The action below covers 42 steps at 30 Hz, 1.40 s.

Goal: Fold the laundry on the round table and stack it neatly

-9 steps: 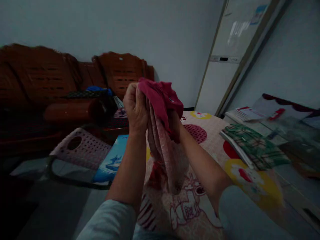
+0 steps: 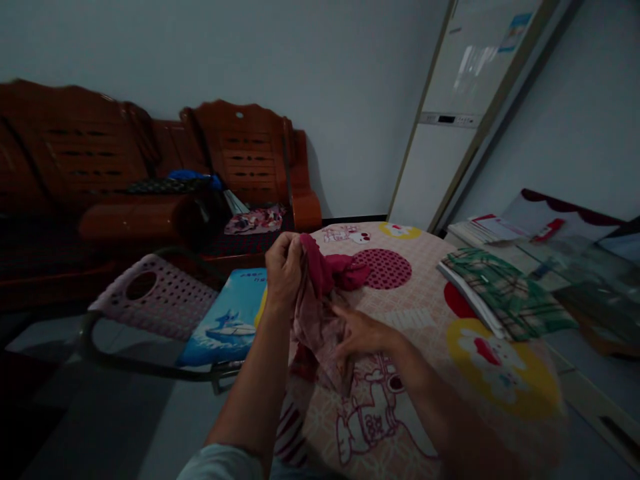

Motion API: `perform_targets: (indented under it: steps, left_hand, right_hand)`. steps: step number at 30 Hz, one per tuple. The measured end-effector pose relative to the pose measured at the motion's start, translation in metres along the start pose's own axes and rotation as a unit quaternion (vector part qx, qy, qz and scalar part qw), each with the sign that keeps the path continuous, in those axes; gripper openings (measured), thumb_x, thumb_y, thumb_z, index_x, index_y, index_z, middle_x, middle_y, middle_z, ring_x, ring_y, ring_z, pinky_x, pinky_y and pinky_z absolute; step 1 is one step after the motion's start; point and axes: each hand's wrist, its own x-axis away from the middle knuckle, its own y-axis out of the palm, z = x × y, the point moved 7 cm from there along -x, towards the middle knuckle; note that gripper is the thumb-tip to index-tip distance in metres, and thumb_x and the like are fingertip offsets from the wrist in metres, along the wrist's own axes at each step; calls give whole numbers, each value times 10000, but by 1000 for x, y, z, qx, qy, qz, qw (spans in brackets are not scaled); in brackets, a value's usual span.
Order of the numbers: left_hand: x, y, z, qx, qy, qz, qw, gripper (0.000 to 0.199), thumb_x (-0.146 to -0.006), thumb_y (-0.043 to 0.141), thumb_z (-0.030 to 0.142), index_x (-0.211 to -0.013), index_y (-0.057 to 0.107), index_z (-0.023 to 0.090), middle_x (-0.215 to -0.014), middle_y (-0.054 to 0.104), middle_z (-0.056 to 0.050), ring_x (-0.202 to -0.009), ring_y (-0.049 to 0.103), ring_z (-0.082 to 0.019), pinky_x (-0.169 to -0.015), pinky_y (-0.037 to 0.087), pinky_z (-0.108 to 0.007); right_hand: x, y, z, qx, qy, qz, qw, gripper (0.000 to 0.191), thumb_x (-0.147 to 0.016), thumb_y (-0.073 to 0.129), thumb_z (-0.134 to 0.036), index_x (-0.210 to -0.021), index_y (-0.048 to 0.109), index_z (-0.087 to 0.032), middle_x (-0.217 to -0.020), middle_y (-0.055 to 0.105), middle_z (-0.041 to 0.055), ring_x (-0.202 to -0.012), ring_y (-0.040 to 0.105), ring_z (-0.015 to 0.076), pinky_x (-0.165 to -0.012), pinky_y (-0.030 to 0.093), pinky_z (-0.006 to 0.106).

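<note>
— Caught at which step?
— Apparently straightened a red-and-pink cloth (image 2: 316, 317), held over the tabletop (image 2: 430, 267): clamped its upper end in the left hand (image 2: 284, 270), set the right hand (image 2: 364, 331) at the lower folds with fingers spread.
— And called for what next?
— Probably needed a firm right-hand grip on the loose fabric, then an outward pull.

Dim, cool indoor light; lower left corner sunk near black.
Pale streaks of glare on the tall white unit (image 2: 445, 143); small glints on the varnished wooden seats (image 2: 245, 143); soft shadow on the wall (image 2: 350, 87) beside them; right forearm (image 2: 425, 387) dark and smeared toward the elbow; wide-angle stretching toward the edges.
</note>
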Motion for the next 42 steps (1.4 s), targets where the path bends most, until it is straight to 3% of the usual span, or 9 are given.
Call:
perform_targets:
  steps: [3,7,12,17,22,27,35,38,42]
  left_hand:
    - [26,12,20,61,-43,-176,981,353,-911,557,465,-734,553,160,-645,516,23,-583,464,-91,-542,374,-189]
    - [70,17,51,108,-56,-480,869,371,-895,582,475,-733,602,143,-627,577,-23,-554,525,-111,-529,416,-207]
    - [98,5,66,175,-20,-574,800,343,-894,592,450,-712,619,160,-634,620,-77,-586,609,-155,-562,478,-238]
    - [94,10,72,171,-4,-579,797,334,-896,590,453,-731,629,166,-645,633,-77,-595,615,-155,-579,491,-239]
    - [60,-2,75,75,13,-524,848,347,-913,572,436,-732,627,146,-672,624,-59,-609,577,-131,-584,470,-219]
    - [33,-35,58,-25,-10,-442,897,352,-915,568,424,-719,616,135,-653,596,-30,-610,540,-112,-570,447,-191]
    - [40,-65,-5,-189,-109,-419,882,347,-849,602,491,-811,717,166,-649,658,-8,-552,560,-113,-504,439,-176]
    - [32,-31,-36,-234,-81,-389,887,396,-826,599,508,-1051,721,205,-974,735,-52,-792,670,-187,-676,534,-247]
    - [39,43,-85,-302,-8,-398,867,563,-780,651,428,-1299,605,215,-1374,581,-107,-1254,540,-283,-1046,441,-407]
  right_hand:
    - [10,12,6,112,-11,121,986,816,-622,803,-269,-1382,506,-243,-1259,634,94,-1180,551,305,-991,452,424]
    - [6,-17,27,113,37,249,961,259,-778,539,-176,-978,703,-167,-859,723,75,-804,644,235,-721,515,326]
    - [12,-42,44,89,0,291,953,540,-649,486,-107,-1147,688,-157,-726,703,19,-703,637,188,-729,521,304]
    - [-46,-30,32,48,9,164,985,290,-608,463,-97,-659,737,-178,-700,731,39,-700,670,203,-757,524,331]
    - [-131,-93,-56,-10,-93,357,929,278,-685,485,-106,-767,741,-175,-821,745,19,-854,674,191,-866,502,313]
    - [-155,-110,-112,6,-214,398,892,322,-794,470,-118,-985,719,-189,-1035,724,27,-1038,627,181,-989,443,326]
    - [-85,-29,22,129,-44,198,971,307,-688,518,-27,-799,752,-193,-832,746,25,-860,672,198,-894,497,345]
    - [-35,-80,54,168,1,283,944,280,-746,506,-71,-834,743,-190,-913,750,52,-895,669,203,-883,499,341]
    - [48,-199,71,298,104,434,844,287,-767,489,-103,-924,724,-154,-992,726,113,-962,650,225,-933,475,351]
